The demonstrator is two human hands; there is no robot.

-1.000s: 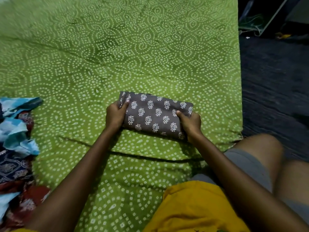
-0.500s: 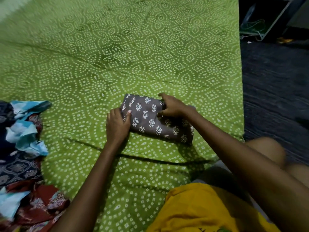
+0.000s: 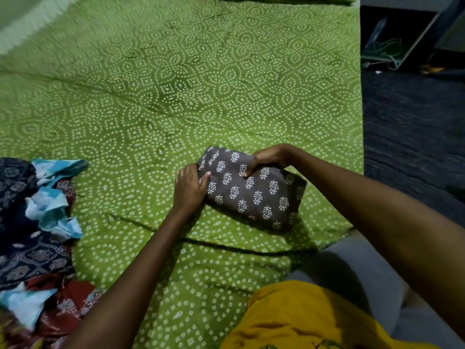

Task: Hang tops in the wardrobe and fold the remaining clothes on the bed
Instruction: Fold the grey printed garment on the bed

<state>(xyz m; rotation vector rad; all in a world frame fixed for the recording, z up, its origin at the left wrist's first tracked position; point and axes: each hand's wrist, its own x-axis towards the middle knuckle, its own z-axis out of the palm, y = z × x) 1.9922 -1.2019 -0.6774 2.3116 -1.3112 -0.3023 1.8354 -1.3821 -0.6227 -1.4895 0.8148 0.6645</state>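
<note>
A folded grey garment with white leaf prints (image 3: 254,191) lies on the green patterned bedsheet (image 3: 176,96), near the bed's right edge. My left hand (image 3: 190,188) grips its left end, thumb on top and fingers tucked under. From above, my right hand (image 3: 270,158) curls round the garment's far edge, thumb pressed on the top face. The garment's right half looks slightly raised off the sheet.
A heap of unfolded clothes (image 3: 32,235), dark blue, light blue and red, lies at the left edge of the bed. Dark floor (image 3: 415,147) runs along the bed's right side. My knee in grey shorts (image 3: 357,268) rests at the bed's corner.
My right hand went from the garment's right end to its far top edge and now grips it. The garment has tilted and its right side has lifted. The left hand stayed at the left end.
</note>
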